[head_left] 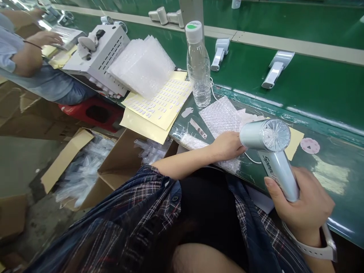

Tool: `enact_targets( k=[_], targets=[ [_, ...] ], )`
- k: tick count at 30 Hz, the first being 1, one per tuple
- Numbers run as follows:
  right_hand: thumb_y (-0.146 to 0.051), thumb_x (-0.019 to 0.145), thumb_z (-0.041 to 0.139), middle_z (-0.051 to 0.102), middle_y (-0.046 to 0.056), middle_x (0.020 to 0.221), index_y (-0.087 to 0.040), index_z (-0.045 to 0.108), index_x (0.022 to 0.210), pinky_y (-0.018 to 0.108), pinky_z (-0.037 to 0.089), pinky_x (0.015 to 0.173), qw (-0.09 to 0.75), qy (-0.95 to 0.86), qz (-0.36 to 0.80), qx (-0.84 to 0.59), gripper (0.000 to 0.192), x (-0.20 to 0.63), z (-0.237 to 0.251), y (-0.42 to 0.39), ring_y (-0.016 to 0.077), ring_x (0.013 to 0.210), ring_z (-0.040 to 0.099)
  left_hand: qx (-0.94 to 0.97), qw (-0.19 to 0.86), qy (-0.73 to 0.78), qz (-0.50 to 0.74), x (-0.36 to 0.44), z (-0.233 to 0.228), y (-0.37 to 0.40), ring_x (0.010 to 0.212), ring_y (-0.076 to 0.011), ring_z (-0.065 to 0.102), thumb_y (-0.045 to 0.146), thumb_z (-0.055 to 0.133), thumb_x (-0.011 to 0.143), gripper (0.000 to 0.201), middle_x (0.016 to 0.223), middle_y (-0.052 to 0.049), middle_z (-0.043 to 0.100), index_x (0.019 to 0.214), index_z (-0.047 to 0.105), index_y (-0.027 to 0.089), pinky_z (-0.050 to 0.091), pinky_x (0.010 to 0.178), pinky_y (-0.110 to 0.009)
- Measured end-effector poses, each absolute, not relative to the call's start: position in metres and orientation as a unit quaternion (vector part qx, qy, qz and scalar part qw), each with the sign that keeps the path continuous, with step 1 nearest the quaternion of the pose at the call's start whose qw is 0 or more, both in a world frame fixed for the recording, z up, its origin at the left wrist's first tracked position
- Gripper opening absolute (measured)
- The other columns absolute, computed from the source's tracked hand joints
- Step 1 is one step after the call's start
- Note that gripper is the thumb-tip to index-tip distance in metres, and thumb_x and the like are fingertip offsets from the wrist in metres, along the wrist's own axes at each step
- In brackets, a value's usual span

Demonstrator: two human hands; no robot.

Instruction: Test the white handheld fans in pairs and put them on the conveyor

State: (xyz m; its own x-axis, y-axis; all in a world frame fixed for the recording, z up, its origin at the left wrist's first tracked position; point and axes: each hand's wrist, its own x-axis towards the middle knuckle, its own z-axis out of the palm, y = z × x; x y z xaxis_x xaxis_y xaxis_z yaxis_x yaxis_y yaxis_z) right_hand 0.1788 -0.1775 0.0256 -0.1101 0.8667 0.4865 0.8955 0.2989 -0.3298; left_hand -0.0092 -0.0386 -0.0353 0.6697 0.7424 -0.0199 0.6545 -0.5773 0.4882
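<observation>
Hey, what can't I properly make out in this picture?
Head view, throughout:
Most fingertips of the bare left hand: hidden behind the pale blue plastic hair dryer.
End of the hair dryer's black lettering: covered by the bare right hand.
Head of the co-worker in light blue: cut off by the left edge.

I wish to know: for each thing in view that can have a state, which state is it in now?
Hair dryer: held by its handle, slanted.
Right hand: wrapped around that handle.
Left hand: at the dryer's head, partly hidden.
Bottle: upright, capped.
Box: open, holding clear plastic pieces.
Label sheet: flat, partly covered by stacked plastic wrap.
Dryer nearer the bottle: lying down.
Dryer farther right: lying down.
</observation>
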Motion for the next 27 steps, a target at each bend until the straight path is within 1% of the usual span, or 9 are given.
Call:
enact_targets(
  k=[5,7,11,13,17,19,22,25,27],
  targets=[
    [-0.039,0.101,0.070,0.070,0.008,0.084,-0.019,0.064,0.105,0.035,0.047,0.061,0.304,-0.740,-0.066,-0.596,0.022,0.177,0.020,-0.178,0.0260,0.073,0.069,0.849,0.282,0.404,0.192,-0.016,-0.037,-0.039,0.102,-0.0287,0.072,0.040,0.058,0.102,0.028,0.107,-0.014,0.076,0.105,0.070,0.015,0.059,0.093,-0.043],
    [-0.034,0.097,0.076,0.073,0.010,0.089,-0.019,0.065,0.110,0.037,0.052,0.066,0.314,-0.742,-0.091,-0.585,0.023,0.177,0.016,-0.177,0.0273,0.075,0.071,0.835,0.322,0.377,0.238,-0.020,-0.036,-0.040,0.100,-0.0275,0.071,0.044,0.060,0.100,0.029,0.107,-0.013,0.075,0.106,0.069,0.016,0.059,0.093,-0.043],
    [-0.026,0.090,0.084,0.075,0.010,0.094,-0.020,0.067,0.128,0.041,0.059,0.071,0.346,-0.739,-0.139,-0.561,0.042,0.178,0.007,-0.174,0.0290,0.076,0.073,0.797,0.459,0.261,0.293,-0.021,-0.026,-0.046,0.120,-0.0305,0.069,0.051,0.071,0.093,0.045,0.126,-0.015,0.073,0.123,0.069,0.017,0.054,0.113,-0.047],
    [-0.023,0.087,0.086,0.074,0.011,0.095,-0.020,0.067,0.132,0.042,0.060,0.072,0.365,-0.730,-0.154,-0.558,0.049,0.177,0.002,-0.174,0.0297,0.077,0.073,0.757,0.539,0.215,0.300,-0.019,-0.018,-0.051,0.130,-0.0314,0.066,0.055,0.079,0.088,0.056,0.129,-0.014,0.072,0.128,0.067,0.018,0.049,0.121,-0.047],
    [-0.025,0.087,0.087,0.072,0.011,0.097,-0.020,0.067,0.129,0.042,0.061,0.075,0.385,-0.709,-0.150,-0.572,0.046,0.170,-0.006,-0.170,0.0285,0.080,0.072,0.658,0.677,0.156,0.291,-0.016,-0.004,-0.053,0.140,-0.0336,0.061,0.067,0.086,0.078,0.066,0.129,-0.014,0.072,0.120,0.069,0.018,0.048,0.123,-0.047],
    [-0.036,0.093,0.082,0.071,0.012,0.101,-0.020,0.066,0.126,0.042,0.061,0.077,0.363,-0.738,-0.101,-0.561,0.040,0.169,-0.010,-0.163,0.0293,0.087,0.073,0.606,0.709,0.171,0.317,-0.017,-0.002,-0.049,0.130,-0.0332,0.067,0.073,0.086,0.075,0.070,0.120,-0.013,0.073,0.113,0.066,0.018,0.053,0.117,-0.049],
    [-0.051,0.102,0.067,0.072,0.013,0.107,-0.020,0.068,0.124,0.041,0.059,0.080,0.317,-0.798,0.018,-0.512,0.038,0.182,-0.008,-0.136,0.0292,0.094,0.073,0.517,0.745,0.203,0.369,-0.023,-0.006,-0.039,0.103,-0.0275,0.075,0.074,0.090,0.070,0.075,0.101,-0.008,0.073,0.113,0.058,0.020,0.062,0.096,-0.043],
    [-0.042,0.105,0.061,0.075,0.010,0.100,-0.021,0.074,0.121,0.039,0.057,0.082,0.325,-0.752,0.037,-0.572,0.029,0.210,0.003,-0.084,0.0229,0.082,0.071,0.421,0.808,0.184,0.368,-0.030,-0.015,-0.030,0.076,-0.0197,0.075,0.071,0.088,0.075,0.073,0.089,-0.002,0.070,0.116,0.052,0.022,0.063,0.074,-0.035],
    [-0.035,0.099,0.066,0.075,0.013,0.105,-0.018,0.079,0.121,0.039,0.055,0.084,0.317,-0.696,0.023,-0.644,0.030,0.226,0.013,-0.038,0.0204,0.079,0.069,0.353,0.838,0.182,0.375,-0.032,-0.022,-0.025,0.066,-0.0164,0.072,0.074,0.086,0.077,0.073,0.087,-0.001,0.069,0.113,0.051,0.021,0.062,0.064,-0.031]
  ],
)
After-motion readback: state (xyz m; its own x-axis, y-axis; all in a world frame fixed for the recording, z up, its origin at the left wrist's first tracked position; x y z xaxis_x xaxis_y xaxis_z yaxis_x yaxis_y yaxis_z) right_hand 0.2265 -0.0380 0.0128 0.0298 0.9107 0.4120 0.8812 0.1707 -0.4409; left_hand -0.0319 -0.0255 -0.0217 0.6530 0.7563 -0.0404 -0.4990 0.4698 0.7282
